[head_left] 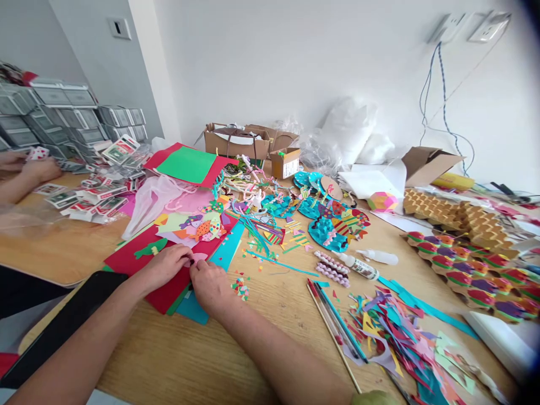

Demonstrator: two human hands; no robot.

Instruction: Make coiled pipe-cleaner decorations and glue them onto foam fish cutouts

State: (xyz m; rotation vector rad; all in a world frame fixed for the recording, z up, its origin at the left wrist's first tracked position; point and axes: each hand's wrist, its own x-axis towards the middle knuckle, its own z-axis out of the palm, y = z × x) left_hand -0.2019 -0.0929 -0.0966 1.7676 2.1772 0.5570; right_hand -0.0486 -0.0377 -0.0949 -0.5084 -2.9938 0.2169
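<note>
Over a stack of red and blue coloured paper (162, 289), my left hand (169, 267) and my right hand (213, 288) meet, fingertips almost touching. Both pinch a small pink paper piece (199, 257); a tiny dark spot shows between the fingers, too small to name. Left of them a green paper fish (151, 248) lies on the red sheet. Just beyond, patterned paper fish (206, 228) are heaped on pale paper. Tiny paper bits (240, 288) lie beside my right hand.
Right of my arms are pencils (333, 315), a heap of paper scraps (392, 332), a glue bottle (363, 267) and painted egg cartons (468, 275). A black phone-like slab (71, 326) lies under my left forearm. At far left, another person's hand (42, 169) holds cards near stacked boxes (71, 118).
</note>
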